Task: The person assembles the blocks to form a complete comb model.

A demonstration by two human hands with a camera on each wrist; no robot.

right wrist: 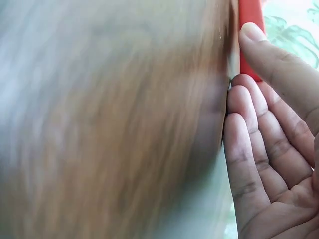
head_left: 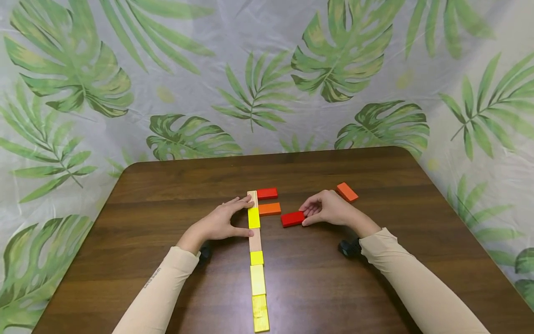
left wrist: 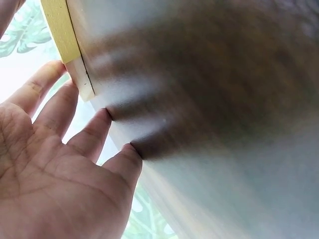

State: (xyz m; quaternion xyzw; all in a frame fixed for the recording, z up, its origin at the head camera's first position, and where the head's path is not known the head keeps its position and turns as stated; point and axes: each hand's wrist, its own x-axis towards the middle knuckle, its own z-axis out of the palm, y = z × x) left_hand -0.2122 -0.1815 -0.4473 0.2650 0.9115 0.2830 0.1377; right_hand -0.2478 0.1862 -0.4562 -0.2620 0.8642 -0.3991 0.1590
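Note:
Down the middle of the table runs a straight row of flat wooden blocks, some yellow (head_left: pixel 254 219) and some plain wood (head_left: pixel 255 241). My left hand (head_left: pixel 221 221) rests against the row's left side, fingers spread and thumb at a plain block. In the left wrist view, fingertips touch the table beside a yellow block (left wrist: pixel 62 32). My right hand (head_left: pixel 331 208) pinches the right end of a red block (head_left: pixel 291 219) between thumb and fingers, low over the table. Another red block (head_left: pixel 267 193) and an orange block (head_left: pixel 270 209) stick out rightward from the row's far end.
A loose orange block (head_left: pixel 347 192) lies beyond my right hand. The dark wooden table (head_left: pixel 175 185) has rounded far corners, and a leaf-patterned cloth (head_left: pixel 258 83) hangs behind it. Dark wrist cameras sit under both wrists.

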